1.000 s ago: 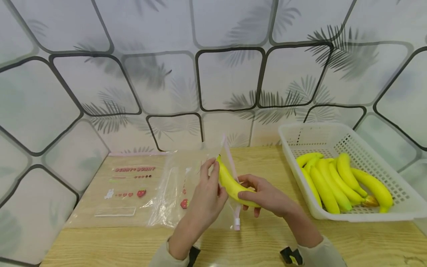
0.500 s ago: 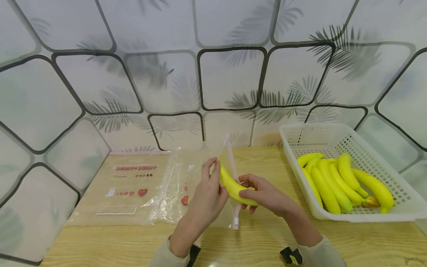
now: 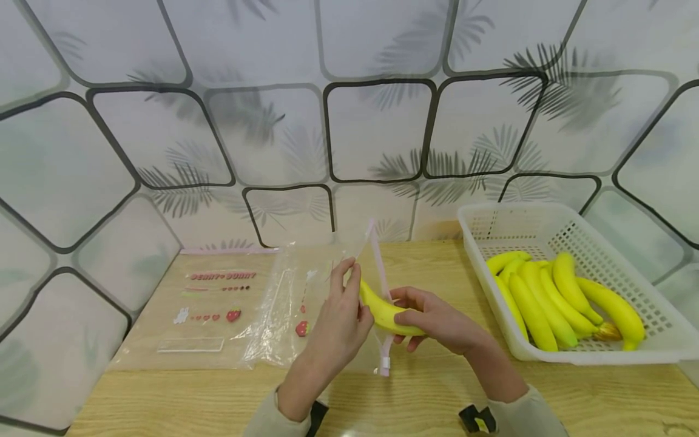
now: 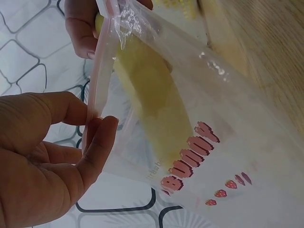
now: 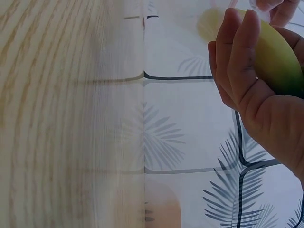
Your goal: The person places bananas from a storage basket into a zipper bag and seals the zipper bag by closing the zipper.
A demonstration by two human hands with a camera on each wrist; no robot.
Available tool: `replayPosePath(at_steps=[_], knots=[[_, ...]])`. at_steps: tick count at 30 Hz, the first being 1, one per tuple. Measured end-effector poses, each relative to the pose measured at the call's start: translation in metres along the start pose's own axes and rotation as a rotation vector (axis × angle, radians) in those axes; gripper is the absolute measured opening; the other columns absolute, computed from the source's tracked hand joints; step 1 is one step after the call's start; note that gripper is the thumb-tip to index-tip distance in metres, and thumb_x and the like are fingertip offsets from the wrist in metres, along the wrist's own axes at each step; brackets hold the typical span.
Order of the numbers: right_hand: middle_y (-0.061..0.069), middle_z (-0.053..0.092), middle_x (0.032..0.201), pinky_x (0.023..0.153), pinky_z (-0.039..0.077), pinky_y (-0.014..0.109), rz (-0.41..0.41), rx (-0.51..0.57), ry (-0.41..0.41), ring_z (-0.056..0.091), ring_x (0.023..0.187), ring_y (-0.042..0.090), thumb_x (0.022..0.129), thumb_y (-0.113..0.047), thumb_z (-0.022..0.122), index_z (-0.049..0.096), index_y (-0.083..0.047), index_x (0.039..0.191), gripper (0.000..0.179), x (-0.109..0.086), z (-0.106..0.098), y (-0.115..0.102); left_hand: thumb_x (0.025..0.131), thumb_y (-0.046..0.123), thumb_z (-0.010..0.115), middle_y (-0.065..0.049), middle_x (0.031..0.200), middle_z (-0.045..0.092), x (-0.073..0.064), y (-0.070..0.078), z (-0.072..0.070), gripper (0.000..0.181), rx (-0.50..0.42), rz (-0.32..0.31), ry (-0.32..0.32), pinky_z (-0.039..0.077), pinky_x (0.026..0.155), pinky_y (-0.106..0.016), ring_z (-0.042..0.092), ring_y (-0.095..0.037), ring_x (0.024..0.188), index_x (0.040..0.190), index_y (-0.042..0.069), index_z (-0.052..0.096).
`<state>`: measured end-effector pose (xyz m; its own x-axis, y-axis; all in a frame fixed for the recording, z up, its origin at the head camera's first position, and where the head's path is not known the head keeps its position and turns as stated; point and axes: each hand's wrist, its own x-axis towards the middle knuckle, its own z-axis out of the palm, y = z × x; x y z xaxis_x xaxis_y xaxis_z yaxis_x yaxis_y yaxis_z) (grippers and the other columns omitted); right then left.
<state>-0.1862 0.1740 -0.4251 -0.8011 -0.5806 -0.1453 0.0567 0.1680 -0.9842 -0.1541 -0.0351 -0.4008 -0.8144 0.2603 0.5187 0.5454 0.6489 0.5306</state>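
A clear zip bag (image 3: 286,291) with a pink zip edge stands raised at the middle of the table, its mouth toward the right. My left hand (image 3: 335,325) pinches that zip edge between thumb and fingers, plain in the left wrist view. My right hand (image 3: 439,320) grips the lower right end of a yellow banana (image 3: 384,312), thumb on top. Through the film in the left wrist view, most of the banana (image 4: 152,95) shows inside the bag (image 4: 237,142), above red "Bunny" lettering. Its far tip is hidden behind my left fingers in the head view.
A second flat clear bag (image 3: 204,331) with red print and a pink top edge lies to the left. On the right, a white perforated basket (image 3: 499,331) holds several bananas (image 3: 532,309). A patterned backdrop (image 3: 377,133) rises behind the wooden table (image 3: 180,400).
The banana has shifted slightly, its far tip now behind my left fingers. The bag's zip edge has moved a little. Both hands keep nearly the same place.
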Motion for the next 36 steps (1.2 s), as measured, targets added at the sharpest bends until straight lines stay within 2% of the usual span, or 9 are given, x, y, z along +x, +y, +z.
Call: replayPosePath(at_steps=[8,15,23,26,31,36], knots=[[0.020,0.058,0.119,0.054,0.053,0.025,0.035,-0.015,0.053,0.067,0.077,0.021,0.100,-0.021,0.057,0.040,0.007,0.141,0.052,0.0010,0.0005,0.0018,0.080,-0.011,0.063,-0.023,0.146,0.036,0.0002,-0.0004,0.0004,0.062,0.006,-0.007,-0.014,0.040,0.048,-0.015,0.040,-0.008,0.055,0.138,-0.016,0.044],[0.023,0.053,0.130,0.060,0.057,0.030,0.027,0.018,-0.019,0.068,0.086,0.029,0.097,-0.012,0.055,0.036,0.008,0.144,0.054,-0.0006,-0.0040,0.0043,0.081,-0.010,0.063,-0.023,0.147,0.035,0.0004,-0.0005,0.0005,0.062,0.010,-0.013,-0.025,0.039,0.048,-0.016,0.039,-0.009,0.055,0.139,-0.015,0.043],[0.026,0.042,0.136,0.064,0.058,0.032,0.030,0.041,-0.037,0.068,0.088,0.028,0.100,-0.018,0.056,0.034,0.009,0.144,0.056,-0.0003,-0.0047,0.0055,0.080,-0.011,0.062,-0.022,0.147,0.035,0.0005,-0.0009,0.0001,0.063,0.001,-0.015,-0.018,0.040,0.050,-0.017,0.042,-0.008,0.058,0.140,-0.015,0.043],[0.024,0.051,0.128,0.063,0.058,0.032,0.033,0.044,-0.032,0.068,0.086,0.027,0.101,-0.022,0.056,0.035,0.009,0.143,0.055,0.0000,-0.0048,0.0046,0.081,-0.011,0.062,-0.023,0.148,0.034,0.0006,-0.0011,-0.0002,0.064,-0.013,-0.007,-0.012,0.041,0.050,-0.017,0.042,-0.007,0.058,0.141,-0.015,0.041],[0.016,0.067,0.102,0.061,0.057,0.030,0.028,0.062,-0.036,0.067,0.084,0.025,0.104,-0.029,0.051,0.034,0.011,0.143,0.059,0.0008,-0.0054,0.0024,0.082,-0.011,0.062,-0.023,0.148,0.034,0.0004,-0.0010,-0.0007,0.064,-0.018,0.003,-0.007,0.040,0.048,-0.016,0.042,-0.006,0.057,0.142,-0.015,0.040],[0.010,0.066,0.103,0.062,0.057,0.030,0.023,0.092,-0.029,0.067,0.085,0.023,0.106,-0.034,0.046,0.040,0.009,0.139,0.054,0.0017,-0.0059,0.0021,0.081,-0.012,0.063,-0.024,0.147,0.035,0.0006,-0.0009,-0.0004,0.063,-0.016,0.012,0.000,0.041,0.048,-0.016,0.043,-0.007,0.058,0.140,-0.016,0.041]])
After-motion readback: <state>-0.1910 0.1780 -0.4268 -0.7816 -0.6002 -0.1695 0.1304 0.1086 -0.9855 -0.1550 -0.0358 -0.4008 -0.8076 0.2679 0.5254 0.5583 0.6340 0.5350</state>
